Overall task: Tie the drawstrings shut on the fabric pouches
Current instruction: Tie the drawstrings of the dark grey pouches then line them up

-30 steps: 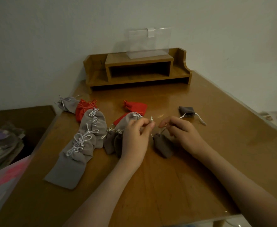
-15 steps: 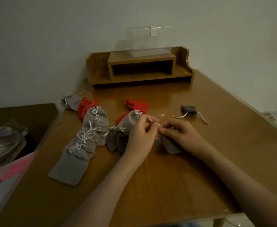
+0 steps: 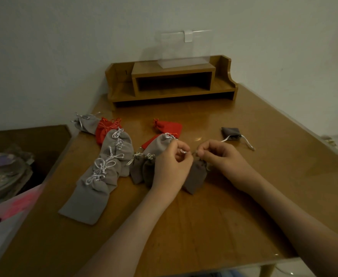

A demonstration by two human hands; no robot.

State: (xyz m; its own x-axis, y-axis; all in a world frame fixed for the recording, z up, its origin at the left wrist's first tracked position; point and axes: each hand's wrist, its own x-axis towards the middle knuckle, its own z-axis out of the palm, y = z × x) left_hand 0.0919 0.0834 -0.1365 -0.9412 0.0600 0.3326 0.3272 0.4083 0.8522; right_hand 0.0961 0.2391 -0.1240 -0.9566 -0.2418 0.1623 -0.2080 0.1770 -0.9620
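The left hand (image 3: 172, 164) and right hand (image 3: 221, 156) each pinch a drawstring (image 3: 184, 151) end above the grey pouch (image 3: 196, 176) at the table's (image 3: 204, 232) middle. Likely light, limp cloth; thin cord may slip, so grip close to the neck.

no text, label, brand or number can be read. a small dark mark (image 3: 126, 72) on the left wall of the shelf (image 3: 164, 93) is too small to make out, and the pile (image 3: 4, 176) at the left edge is too blurred to show any writing.
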